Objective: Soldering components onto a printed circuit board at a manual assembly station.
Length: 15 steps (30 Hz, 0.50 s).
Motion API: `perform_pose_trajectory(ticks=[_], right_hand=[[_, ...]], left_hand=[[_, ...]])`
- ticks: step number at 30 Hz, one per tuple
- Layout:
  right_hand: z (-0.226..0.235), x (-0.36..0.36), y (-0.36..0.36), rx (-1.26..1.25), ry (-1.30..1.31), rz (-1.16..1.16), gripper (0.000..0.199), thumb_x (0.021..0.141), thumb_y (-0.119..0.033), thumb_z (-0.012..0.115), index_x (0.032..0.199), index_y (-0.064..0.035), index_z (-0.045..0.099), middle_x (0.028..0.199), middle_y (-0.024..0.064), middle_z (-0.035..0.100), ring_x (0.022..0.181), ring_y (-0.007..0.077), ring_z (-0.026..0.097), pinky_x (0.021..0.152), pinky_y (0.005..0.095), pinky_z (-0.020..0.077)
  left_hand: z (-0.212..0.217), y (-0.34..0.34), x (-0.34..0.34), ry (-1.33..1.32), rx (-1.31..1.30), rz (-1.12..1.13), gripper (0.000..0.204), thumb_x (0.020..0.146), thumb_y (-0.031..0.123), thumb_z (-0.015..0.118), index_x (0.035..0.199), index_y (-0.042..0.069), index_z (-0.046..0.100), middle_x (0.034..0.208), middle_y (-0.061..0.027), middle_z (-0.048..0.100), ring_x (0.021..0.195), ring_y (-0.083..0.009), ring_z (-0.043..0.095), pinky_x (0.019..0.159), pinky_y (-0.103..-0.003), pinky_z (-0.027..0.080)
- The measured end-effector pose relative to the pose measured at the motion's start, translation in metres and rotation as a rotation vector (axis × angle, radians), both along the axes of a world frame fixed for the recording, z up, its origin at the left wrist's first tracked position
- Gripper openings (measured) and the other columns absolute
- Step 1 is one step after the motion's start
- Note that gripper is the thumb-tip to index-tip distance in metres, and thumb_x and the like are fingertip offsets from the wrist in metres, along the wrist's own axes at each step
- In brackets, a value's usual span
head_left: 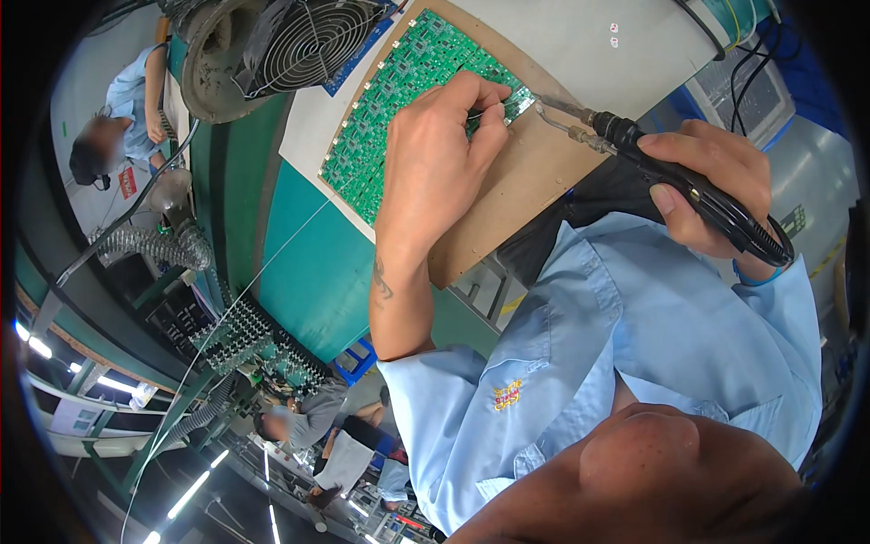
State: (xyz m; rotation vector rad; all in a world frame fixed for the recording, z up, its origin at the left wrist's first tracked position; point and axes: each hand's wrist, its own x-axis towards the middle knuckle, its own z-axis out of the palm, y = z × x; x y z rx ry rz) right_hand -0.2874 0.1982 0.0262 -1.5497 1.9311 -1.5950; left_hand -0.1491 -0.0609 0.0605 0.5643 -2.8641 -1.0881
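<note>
Head view: one green circuit board (399, 86) lies flat at 12 o'clock, on one brown sheet (517, 181). The left hand (444, 150) is over it, fingertips bent in close; I cannot tell if that grip is closed or has anything in it. The right hand (716, 181), between 2 and 3 o'clock, has its grip wrapped around one black tool (693, 186), metal end near the left fingers. If that end is hot, a slip could burn those fingers or mark the board. A bump from the left wrist could make the board slide. Farther out: one pale desk (562, 50), two tiny red-and-white bits (614, 42) at 1, one round fan (313, 41) at 11, and at least two other people (140, 91), at 10 and 7.
</note>
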Motion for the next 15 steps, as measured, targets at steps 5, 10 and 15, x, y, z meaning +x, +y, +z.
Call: perform_pose_trajectory(ticks=[5,10,15], right_hand=[[-0.0001,-0.0001,-0.0005,0.023,0.005,0.001,0.044,0.074,-0.005,0.08,0.117,0.0019,0.077,0.079,0.0096,0.069,0.057,0.0192,0.055,0.053,0.028,0.0451],[0.0013,-0.0006,-0.0032,0.026,0.012,0.007,0.044,0.074,-0.005,0.08,0.117,0.0017,0.078,0.08,0.01,0.07,0.058,0.0193,0.055,0.054,0.028,0.0455],[0.0022,-0.0019,-0.0044,0.02,0.022,0.018,0.044,0.074,-0.005,0.08,0.117,0.0021,0.077,0.08,0.0103,0.07,0.059,0.0194,0.056,0.054,0.0281,0.0459]], left_hand=[[-0.0019,0.0007,0.0003,0.011,-0.004,0.004,0.012,0.09,0.007,0.072,0.1,0.0,0.075,0.093,-0.0113,0.08,0.067,-0.0259,0.065,0.069,-0.037,0.054],[-0.0038,0.0014,0.0001,0.024,-0.045,-0.005,0.012,0.09,0.007,0.072,0.099,0.0,0.075,0.089,-0.0114,0.078,0.067,-0.0267,0.065,0.069,-0.037,0.054],[-0.0061,0.0016,0.0009,0.024,-0.064,-0.004,0.012,0.089,0.007,0.072,0.099,0.0,0.075,0.086,-0.0115,0.076,0.067,-0.0274,0.064,0.068,-0.038,0.054]])
